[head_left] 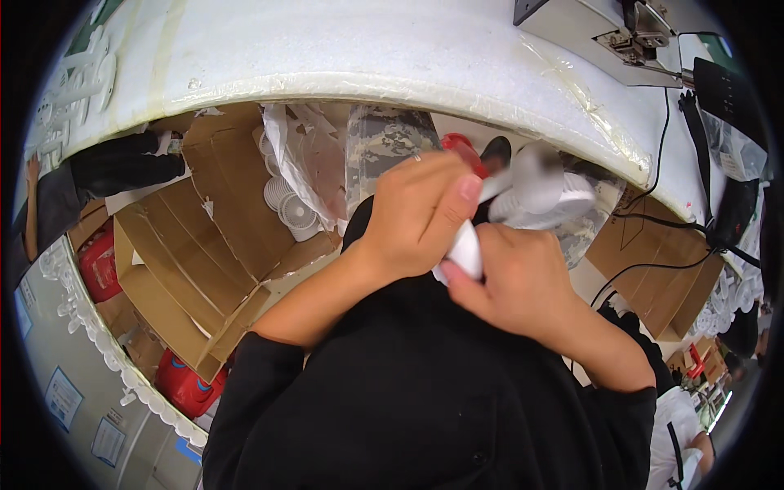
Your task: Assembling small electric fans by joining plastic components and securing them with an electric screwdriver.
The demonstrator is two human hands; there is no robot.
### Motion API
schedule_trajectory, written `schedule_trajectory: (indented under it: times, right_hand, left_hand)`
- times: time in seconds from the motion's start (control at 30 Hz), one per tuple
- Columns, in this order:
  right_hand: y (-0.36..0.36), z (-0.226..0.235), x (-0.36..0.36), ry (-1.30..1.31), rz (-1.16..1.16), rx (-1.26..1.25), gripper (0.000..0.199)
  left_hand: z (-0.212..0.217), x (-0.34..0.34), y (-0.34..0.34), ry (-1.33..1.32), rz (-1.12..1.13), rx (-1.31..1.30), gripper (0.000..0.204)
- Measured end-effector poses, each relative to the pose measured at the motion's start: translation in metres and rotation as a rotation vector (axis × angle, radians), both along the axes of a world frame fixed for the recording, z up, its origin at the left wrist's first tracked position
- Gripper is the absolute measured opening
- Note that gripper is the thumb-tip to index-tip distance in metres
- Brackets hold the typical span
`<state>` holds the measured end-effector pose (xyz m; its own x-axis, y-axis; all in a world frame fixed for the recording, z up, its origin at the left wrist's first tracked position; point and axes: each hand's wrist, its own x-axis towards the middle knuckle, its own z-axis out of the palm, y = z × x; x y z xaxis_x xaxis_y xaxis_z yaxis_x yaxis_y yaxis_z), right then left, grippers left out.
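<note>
In front of my chest both hands are closed on a white, smooth plastic part (465, 250). My left hand (420, 214) wraps over its upper end, thumb pressed along it. Lower and to the right, my right hand (523, 279) grips it between thumb and curled fingers. Just beyond the hands is a rounded white piece (536, 175), smeared by motion; whether it joins the held part I cannot tell. A white disc-like piece (572, 204) lies behind it, partly covered. My fingers hide much of the held part.
A white-covered bench (367, 57) curves across the far side, with a metal device (600, 41) at right. An open cardboard box (212, 220) stands left, beside round white fan grilles (290, 204). Black cables (653, 220) hang at right. A person (106, 175) is at far left.
</note>
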<state>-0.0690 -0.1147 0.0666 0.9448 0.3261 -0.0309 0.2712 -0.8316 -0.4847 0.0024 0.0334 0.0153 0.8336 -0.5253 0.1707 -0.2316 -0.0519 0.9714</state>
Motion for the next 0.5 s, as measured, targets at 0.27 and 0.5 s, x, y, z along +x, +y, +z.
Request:
schedule_trajectory:
  times: [0.27, 0.5]
  right_hand:
    - [-0.005, -0.012, -0.026, 0.116, -0.094, 0.282, 0.036]
    - [0.004, 0.017, -0.003, 0.23, -0.033, 0.166, 0.033]
  left_hand:
    - [-0.013, -0.023, 0.013, 0.534, 0.292, -0.109, 0.052]
    - [-0.004, -0.025, 0.021, 0.408, 0.183, -0.113, 0.051]
